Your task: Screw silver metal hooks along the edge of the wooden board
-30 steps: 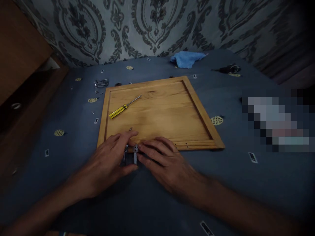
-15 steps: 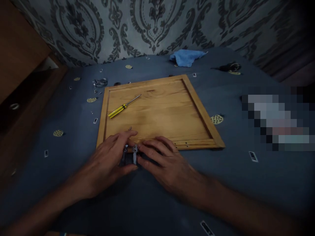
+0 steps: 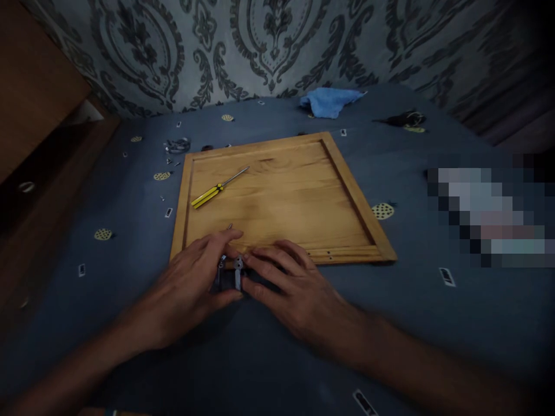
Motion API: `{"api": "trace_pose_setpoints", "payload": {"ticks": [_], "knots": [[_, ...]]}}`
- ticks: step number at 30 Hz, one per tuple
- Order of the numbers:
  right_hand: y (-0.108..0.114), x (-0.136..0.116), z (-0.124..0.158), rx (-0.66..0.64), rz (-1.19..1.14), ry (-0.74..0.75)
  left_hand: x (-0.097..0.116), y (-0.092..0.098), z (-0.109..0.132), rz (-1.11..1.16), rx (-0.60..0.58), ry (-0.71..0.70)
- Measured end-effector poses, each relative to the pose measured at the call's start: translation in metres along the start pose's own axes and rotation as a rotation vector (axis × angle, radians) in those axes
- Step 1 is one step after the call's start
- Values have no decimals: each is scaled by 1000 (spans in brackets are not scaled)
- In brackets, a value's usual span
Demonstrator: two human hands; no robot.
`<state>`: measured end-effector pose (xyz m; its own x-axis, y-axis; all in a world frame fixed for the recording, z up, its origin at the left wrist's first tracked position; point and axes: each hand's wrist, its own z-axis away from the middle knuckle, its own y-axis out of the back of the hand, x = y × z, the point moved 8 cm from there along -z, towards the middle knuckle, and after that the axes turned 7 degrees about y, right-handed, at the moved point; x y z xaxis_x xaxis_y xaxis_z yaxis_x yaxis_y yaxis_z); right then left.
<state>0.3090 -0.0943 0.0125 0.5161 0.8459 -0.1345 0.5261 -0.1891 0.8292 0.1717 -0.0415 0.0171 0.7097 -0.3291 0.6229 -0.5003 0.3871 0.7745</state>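
A framed wooden panel (image 3: pixel 281 196) lies flat on a blue patterned bedsheet (image 3: pixel 260 346). At the panel's near edge sits a small metal hinge (image 3: pixel 236 274). My left hand (image 3: pixel 195 289) curls around the hinge from the left, thumb below it and fingers on the panel's frame. My right hand (image 3: pixel 286 283) presses on the hinge from the right with its fingertips together. A yellow-handled screwdriver (image 3: pixel 217 189) rests on the panel's far left part. A small screw (image 3: pixel 229 226) lies on the panel just beyond my left fingers.
A blue cloth (image 3: pixel 329 101) lies at the far edge by the patterned wall. More metal fittings (image 3: pixel 177 145) sit beyond the panel's left corner. A dark object (image 3: pixel 405 119) lies at the far right. A wooden cabinet (image 3: pixel 39 115) stands on the left.
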Motion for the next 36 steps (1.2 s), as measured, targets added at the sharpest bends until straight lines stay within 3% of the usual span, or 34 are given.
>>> {"api": "trace_pose_setpoints", "payload": {"ticks": [25, 36], "knots": [[-1, 1, -2, -51, 19, 16, 3, 0, 0, 3, 5, -31], [0, 1, -1, -76, 22, 26, -7, 8, -1, 27, -23, 36]]}}
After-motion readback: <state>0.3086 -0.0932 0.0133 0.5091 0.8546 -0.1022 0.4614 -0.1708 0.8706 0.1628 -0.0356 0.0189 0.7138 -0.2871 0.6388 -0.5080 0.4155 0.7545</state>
